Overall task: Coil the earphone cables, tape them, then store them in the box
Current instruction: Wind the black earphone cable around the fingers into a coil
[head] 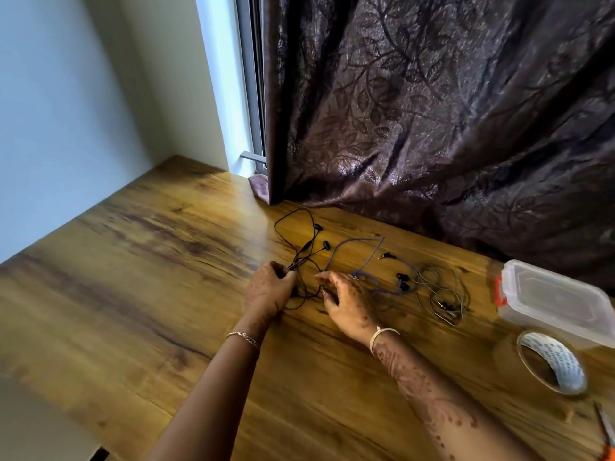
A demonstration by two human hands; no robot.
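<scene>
Three earphones lie on the wooden table (pixel 133 261). A black earphone cable (pixel 299 237) is loose, and my left hand (pixel 269 291) grips part of it in curled fingers. My right hand (pixel 346 304) hovers just right of it with fingers spread over the cable's near loops. A purple earphone cable (pixel 366 257) lies to the right, and a grey earphone cable (pixel 442 294) lies coiled loosely beyond it. A clear plastic box (pixel 559 304) with its lid on sits at the far right. A roll of clear tape (pixel 549 361) lies in front of the box.
A dark patterned curtain (pixel 432 111) hangs down onto the table's back edge. Orange-handled scissors (pixel 607 434) show at the bottom right corner. A pale wall (pixel 66 128) borders the table on the left.
</scene>
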